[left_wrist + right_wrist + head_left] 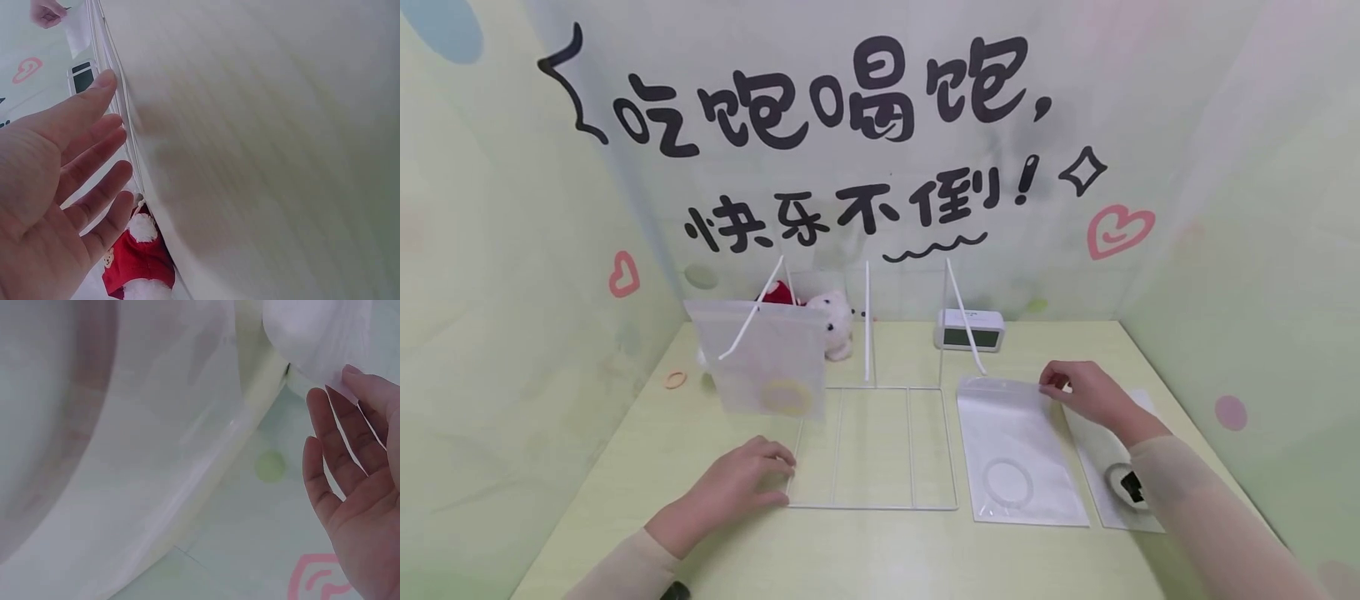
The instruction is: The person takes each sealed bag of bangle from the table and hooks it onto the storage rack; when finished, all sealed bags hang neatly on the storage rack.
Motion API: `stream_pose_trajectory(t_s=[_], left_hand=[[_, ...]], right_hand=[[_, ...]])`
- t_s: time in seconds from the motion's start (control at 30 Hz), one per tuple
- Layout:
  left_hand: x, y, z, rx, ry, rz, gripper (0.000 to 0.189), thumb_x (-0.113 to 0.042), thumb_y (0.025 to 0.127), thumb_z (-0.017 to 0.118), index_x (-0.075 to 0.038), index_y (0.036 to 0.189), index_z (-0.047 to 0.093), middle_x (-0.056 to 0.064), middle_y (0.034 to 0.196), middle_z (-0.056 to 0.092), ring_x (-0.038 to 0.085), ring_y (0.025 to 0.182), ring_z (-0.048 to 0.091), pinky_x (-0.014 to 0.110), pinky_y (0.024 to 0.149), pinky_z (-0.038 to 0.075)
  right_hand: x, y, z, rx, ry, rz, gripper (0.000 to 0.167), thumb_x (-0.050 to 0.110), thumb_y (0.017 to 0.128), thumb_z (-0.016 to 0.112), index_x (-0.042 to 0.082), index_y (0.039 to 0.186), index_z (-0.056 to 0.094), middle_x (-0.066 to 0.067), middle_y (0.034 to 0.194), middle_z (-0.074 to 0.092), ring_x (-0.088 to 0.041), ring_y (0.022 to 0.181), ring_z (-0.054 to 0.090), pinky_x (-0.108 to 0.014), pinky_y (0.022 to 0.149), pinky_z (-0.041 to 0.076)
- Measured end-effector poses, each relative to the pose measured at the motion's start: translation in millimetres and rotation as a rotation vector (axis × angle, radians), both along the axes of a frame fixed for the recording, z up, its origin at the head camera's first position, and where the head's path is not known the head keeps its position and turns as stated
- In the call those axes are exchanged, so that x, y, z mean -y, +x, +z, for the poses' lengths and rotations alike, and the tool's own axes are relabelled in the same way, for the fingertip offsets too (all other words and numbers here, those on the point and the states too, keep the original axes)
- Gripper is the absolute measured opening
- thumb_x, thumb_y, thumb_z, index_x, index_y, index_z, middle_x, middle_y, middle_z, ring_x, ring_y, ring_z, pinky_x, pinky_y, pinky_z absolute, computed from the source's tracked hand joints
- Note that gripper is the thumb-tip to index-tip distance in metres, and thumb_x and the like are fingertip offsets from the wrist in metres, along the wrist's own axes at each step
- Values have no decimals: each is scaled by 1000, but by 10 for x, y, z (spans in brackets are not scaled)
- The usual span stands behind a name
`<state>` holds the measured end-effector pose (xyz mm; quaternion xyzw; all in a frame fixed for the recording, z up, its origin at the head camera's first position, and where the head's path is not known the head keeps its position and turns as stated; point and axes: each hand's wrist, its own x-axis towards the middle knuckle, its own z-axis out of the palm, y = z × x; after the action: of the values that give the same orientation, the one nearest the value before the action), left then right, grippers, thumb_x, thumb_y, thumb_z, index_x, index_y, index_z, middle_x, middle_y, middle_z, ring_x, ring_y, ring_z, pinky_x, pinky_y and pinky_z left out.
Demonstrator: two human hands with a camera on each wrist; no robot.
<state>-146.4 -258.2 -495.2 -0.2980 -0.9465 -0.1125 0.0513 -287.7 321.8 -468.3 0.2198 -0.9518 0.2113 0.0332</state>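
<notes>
A white wire rack (874,507) stands on the table, its slanted prongs rising at the back. From its left prong hangs a frosted zip bag (737,367) with a yellow ring inside. Beside the rack's left edge is my left hand (737,483), fingers extended and spread around the wire; whether they touch it is unclear. My right hand (1090,396) pinches the upper right corner of a second frosted bag (1022,442), which lies right of the rack with a pale ring (1008,483) in it. In the right wrist view, thumb and forefinger hold the bag's corner (340,381).
A third bag (1097,450) with a ring lies at the far right, partly under my right forearm. At the back stand a white digital clock (972,331) and a plush toy (832,325) in red. A small orange ring (675,380) lies at the left.
</notes>
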Motion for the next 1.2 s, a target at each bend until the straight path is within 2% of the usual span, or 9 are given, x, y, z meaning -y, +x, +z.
stream_pose_trajectory(t_s=[0.17,0.27,0.5,0.7,1.03,1.2], left_hand=[[3,-8,-7,13,-2,2,32,-33,78,87,-18,105,79,-9,119,71,15,108,63,37,93,61],[-4,-6,-2,14,-3,1,32,-33,78,87,-18,105,79,-9,119,71,15,109,63,38,93,61],[-22,0,12,7,-1,-11,31,-32,78,88,-17,104,79,-8,118,72,15,108,63,37,92,61],[-37,-1,26,3,-8,-7,32,-32,77,88,-17,104,79,-8,118,72,15,108,63,37,93,61],[-30,-1,37,4,-9,-9,32,-31,78,87,-16,105,80,-8,118,71,15,109,63,38,93,61],[-31,-2,33,7,-4,-12,32,-32,79,87,-16,106,79,-8,119,71,15,108,63,38,93,61]], right_hand=[[85,195,132,-63,-9,-16,11,9,91,77,18,96,73,9,86,71,-11,82,64,-47,81,60],[144,321,227,-139,-26,-3,13,8,90,78,17,97,74,10,86,70,-9,82,64,-48,81,60],[265,566,452,-360,-82,53,23,3,83,83,20,94,74,13,85,69,-9,79,64,-25,68,53],[356,717,669,-472,-108,74,25,2,78,85,19,92,74,13,86,70,-8,80,63,-16,74,48],[531,970,1053,-591,-205,120,31,-3,73,86,17,94,75,11,85,72,-10,81,64,-14,80,47],[605,1080,1209,-592,-237,163,29,-2,74,85,17,94,75,12,86,71,-6,83,62,-13,83,45]])
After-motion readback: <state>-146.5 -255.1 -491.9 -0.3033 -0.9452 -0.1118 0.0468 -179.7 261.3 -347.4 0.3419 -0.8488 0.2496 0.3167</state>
